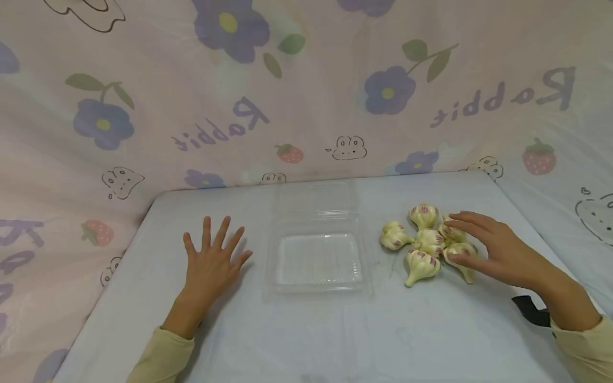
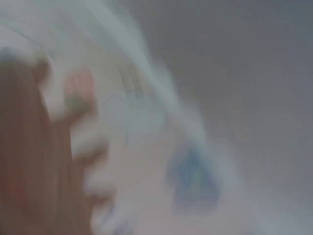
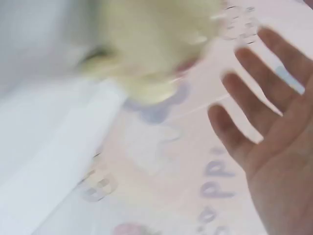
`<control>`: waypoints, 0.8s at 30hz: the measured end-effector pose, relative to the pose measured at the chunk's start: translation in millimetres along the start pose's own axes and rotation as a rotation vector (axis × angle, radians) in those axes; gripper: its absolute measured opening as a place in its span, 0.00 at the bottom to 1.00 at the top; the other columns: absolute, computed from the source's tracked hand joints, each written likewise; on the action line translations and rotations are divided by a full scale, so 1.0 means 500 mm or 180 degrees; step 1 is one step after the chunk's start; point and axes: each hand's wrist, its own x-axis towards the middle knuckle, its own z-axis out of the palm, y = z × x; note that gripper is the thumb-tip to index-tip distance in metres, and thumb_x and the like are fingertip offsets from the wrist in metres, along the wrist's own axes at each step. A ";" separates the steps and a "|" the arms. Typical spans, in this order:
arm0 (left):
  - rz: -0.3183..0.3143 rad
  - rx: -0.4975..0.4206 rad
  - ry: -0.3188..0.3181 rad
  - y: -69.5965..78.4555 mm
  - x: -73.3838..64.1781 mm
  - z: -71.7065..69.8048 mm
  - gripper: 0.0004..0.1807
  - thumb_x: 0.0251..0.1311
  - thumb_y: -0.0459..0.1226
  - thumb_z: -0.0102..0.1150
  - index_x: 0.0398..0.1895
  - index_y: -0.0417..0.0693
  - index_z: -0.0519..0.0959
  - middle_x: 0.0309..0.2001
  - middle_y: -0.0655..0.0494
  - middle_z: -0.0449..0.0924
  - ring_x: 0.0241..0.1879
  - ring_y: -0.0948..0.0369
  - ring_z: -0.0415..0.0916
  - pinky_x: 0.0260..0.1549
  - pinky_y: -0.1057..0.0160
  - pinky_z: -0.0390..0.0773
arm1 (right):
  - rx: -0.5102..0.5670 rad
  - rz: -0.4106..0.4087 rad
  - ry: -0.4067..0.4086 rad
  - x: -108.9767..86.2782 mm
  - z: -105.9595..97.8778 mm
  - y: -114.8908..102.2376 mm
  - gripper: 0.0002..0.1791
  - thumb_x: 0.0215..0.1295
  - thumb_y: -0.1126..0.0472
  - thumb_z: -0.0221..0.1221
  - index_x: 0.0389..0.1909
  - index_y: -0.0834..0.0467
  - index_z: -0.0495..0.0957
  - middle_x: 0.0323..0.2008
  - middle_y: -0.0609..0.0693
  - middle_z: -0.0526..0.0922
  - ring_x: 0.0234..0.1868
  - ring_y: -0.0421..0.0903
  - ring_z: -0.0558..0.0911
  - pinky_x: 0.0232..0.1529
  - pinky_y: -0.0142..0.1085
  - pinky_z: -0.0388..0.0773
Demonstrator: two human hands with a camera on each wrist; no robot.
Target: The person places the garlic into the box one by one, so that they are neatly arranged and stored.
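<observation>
Several garlic bulbs point(image 1: 428, 242) with purple streaks sit in a cluster on the right of the white table. My right hand point(image 1: 498, 250) hovers at the cluster's right side, fingers spread and thumb apart, overlapping the nearest bulbs in the head view. In the right wrist view the hand point(image 3: 279, 127) shows straight, parted fingers, with blurred garlic point(image 3: 156, 44) beside it. Left of the garlic lies a clear plastic clamshell box point(image 1: 318, 258), its lid folded back. My left hand point(image 1: 210, 271) is spread flat, palm down, left of the box; the left wrist view is blurred.
A white cloth covers the table point(image 1: 306, 340). Behind and beside it hangs a pale curtain point(image 1: 306, 96) printed with flowers, strawberries and rabbits. A black strap point(image 1: 531, 311) shows at my right wrist.
</observation>
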 end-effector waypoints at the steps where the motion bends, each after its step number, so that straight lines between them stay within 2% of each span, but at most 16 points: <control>1: -0.0009 -0.0022 -0.0039 0.000 0.002 -0.005 0.36 0.69 0.63 0.45 0.77 0.61 0.60 0.80 0.49 0.47 0.79 0.38 0.34 0.67 0.21 0.36 | 0.0001 -0.0068 -0.0043 0.009 -0.002 -0.012 0.39 0.52 0.54 0.74 0.67 0.49 0.73 0.67 0.52 0.72 0.73 0.36 0.61 0.71 0.43 0.61; 3: -0.0032 -0.0095 -0.0144 0.003 0.004 -0.014 0.36 0.70 0.63 0.42 0.77 0.61 0.59 0.80 0.49 0.46 0.79 0.39 0.33 0.68 0.22 0.37 | -0.0005 -0.0203 -0.0127 0.027 -0.004 -0.037 0.37 0.51 0.52 0.75 0.65 0.48 0.74 0.64 0.47 0.75 0.67 0.35 0.66 0.65 0.25 0.61; 5: -0.0057 -0.0220 -0.0266 0.009 0.004 -0.018 0.36 0.71 0.63 0.39 0.78 0.62 0.57 0.81 0.49 0.45 0.79 0.39 0.32 0.68 0.22 0.39 | -0.0069 -0.0310 -0.0256 0.042 -0.003 -0.059 0.36 0.51 0.48 0.75 0.64 0.46 0.75 0.61 0.43 0.78 0.63 0.37 0.70 0.59 0.19 0.60; 7: -0.0071 -0.0393 -0.0376 0.018 0.003 -0.020 0.35 0.73 0.62 0.37 0.78 0.61 0.56 0.81 0.49 0.45 0.79 0.39 0.33 0.68 0.23 0.42 | -0.0147 -0.0365 -0.0383 0.052 0.000 -0.078 0.35 0.52 0.47 0.74 0.63 0.42 0.75 0.60 0.40 0.78 0.61 0.40 0.73 0.57 0.22 0.64; 9: -0.0079 -0.0571 -0.0463 0.031 0.001 -0.017 0.35 0.74 0.61 0.36 0.78 0.61 0.56 0.80 0.49 0.47 0.79 0.38 0.36 0.68 0.23 0.46 | -0.0264 -0.0525 -0.0443 0.055 0.005 -0.090 0.34 0.50 0.48 0.75 0.60 0.40 0.77 0.58 0.38 0.79 0.58 0.41 0.76 0.55 0.26 0.69; 12: -0.0074 -0.0854 -0.0470 0.057 -0.002 -0.012 0.34 0.75 0.59 0.38 0.78 0.57 0.58 0.78 0.46 0.53 0.78 0.37 0.42 0.66 0.26 0.56 | -0.0479 -0.0761 -0.0445 0.051 0.007 -0.099 0.33 0.45 0.52 0.78 0.56 0.38 0.80 0.55 0.35 0.81 0.54 0.41 0.79 0.50 0.33 0.77; 14: -0.0084 -0.1099 -0.0482 0.073 -0.002 -0.012 0.34 0.75 0.58 0.40 0.77 0.55 0.59 0.77 0.45 0.57 0.77 0.37 0.46 0.65 0.27 0.60 | -0.0561 -0.0891 -0.0395 0.047 0.007 -0.096 0.32 0.42 0.55 0.78 0.53 0.38 0.81 0.52 0.34 0.82 0.52 0.40 0.81 0.48 0.35 0.79; 18: -0.0195 -0.1763 -0.0562 0.090 0.000 -0.022 0.33 0.73 0.55 0.47 0.76 0.52 0.61 0.73 0.45 0.63 0.74 0.40 0.57 0.66 0.32 0.64 | -0.0575 -0.0945 -0.0382 0.045 0.010 -0.088 0.33 0.39 0.57 0.79 0.52 0.38 0.82 0.51 0.33 0.82 0.51 0.40 0.82 0.47 0.37 0.81; 21: -0.0367 -0.2273 -0.0623 0.093 0.005 -0.027 0.31 0.72 0.50 0.53 0.74 0.52 0.63 0.67 0.46 0.71 0.66 0.46 0.71 0.62 0.42 0.74 | -0.0497 -0.0934 -0.0480 0.050 0.016 -0.085 0.34 0.40 0.60 0.79 0.53 0.39 0.81 0.51 0.32 0.82 0.50 0.39 0.82 0.46 0.37 0.82; 24: -0.0547 -0.2712 -0.0726 0.094 0.012 -0.032 0.30 0.70 0.45 0.57 0.72 0.51 0.65 0.60 0.49 0.77 0.54 0.52 0.79 0.50 0.52 0.83 | -0.0485 -0.0911 -0.0565 0.056 0.023 -0.084 0.35 0.41 0.62 0.78 0.53 0.40 0.81 0.52 0.33 0.82 0.50 0.39 0.81 0.46 0.38 0.82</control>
